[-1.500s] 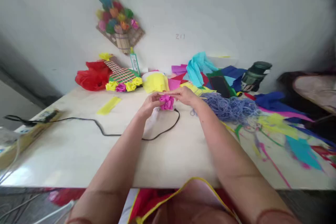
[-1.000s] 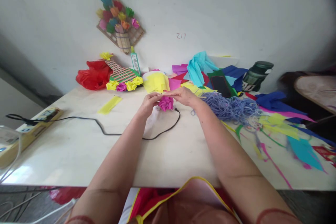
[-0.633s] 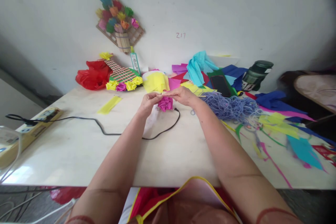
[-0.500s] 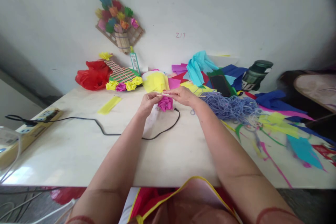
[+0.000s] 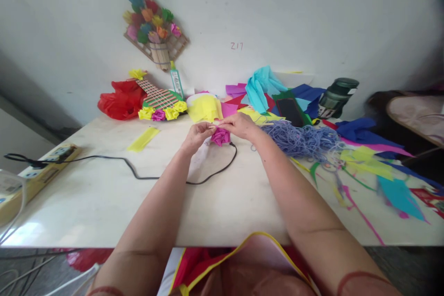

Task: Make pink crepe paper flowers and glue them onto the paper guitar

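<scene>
— In the head view, what has shifted?

— Very little. The left hand (image 5: 195, 135) and right hand (image 5: 239, 125) stay together over the table (image 5: 104, 203), both pinching a thin wooden stick (image 5: 212, 126) with the crumpled magenta paper flower (image 5: 221, 136) bunched on it. The flower sits a touch tighter and closer under the right hand's fingers than a second ago.

— And around it?

— The black cable (image 5: 138, 173) curls just beside the flower; the blue thread heap (image 5: 301, 135) lies near the right wrist. The paper seems to be getting gathered tighter.
</scene>
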{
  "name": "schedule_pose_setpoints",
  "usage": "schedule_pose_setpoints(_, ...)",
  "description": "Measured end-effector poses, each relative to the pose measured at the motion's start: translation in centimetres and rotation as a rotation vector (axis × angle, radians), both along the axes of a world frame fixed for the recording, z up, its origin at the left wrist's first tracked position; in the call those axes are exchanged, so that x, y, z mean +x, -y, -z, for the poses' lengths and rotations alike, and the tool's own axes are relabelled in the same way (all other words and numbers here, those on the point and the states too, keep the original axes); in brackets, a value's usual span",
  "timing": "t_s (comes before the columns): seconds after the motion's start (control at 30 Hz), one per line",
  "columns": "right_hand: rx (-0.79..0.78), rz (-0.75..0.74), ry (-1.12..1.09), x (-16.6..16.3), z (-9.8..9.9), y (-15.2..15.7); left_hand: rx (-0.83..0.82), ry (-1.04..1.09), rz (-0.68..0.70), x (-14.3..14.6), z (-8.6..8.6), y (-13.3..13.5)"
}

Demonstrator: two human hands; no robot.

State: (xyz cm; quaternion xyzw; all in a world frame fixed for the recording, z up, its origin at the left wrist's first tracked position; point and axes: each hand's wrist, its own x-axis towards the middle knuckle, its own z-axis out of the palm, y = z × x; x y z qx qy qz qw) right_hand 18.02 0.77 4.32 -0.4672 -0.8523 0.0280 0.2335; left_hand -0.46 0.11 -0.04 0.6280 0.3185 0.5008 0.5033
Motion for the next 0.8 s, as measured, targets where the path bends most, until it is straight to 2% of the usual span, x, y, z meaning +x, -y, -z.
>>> schedule_pose_setpoints(0.23,0.013,-0.053,-0.004,-0.13,-0.12,-0.05,-0.022,-0.022,-0.013,0.14,-0.14,0.12)
schedule_pose_setpoints(0.57,-0.005,-0.049,-0.051,-0.31,0.04,-0.25,-0.052,-0.003,-0.034,0.40,-0.16,0.22)
schedule_pose_setpoints(0.8,-0.042,-0.060,-0.252,-0.59,0.56,-0.83,-0.095,0.055,-0.011,0.37,0.18,-0.01)
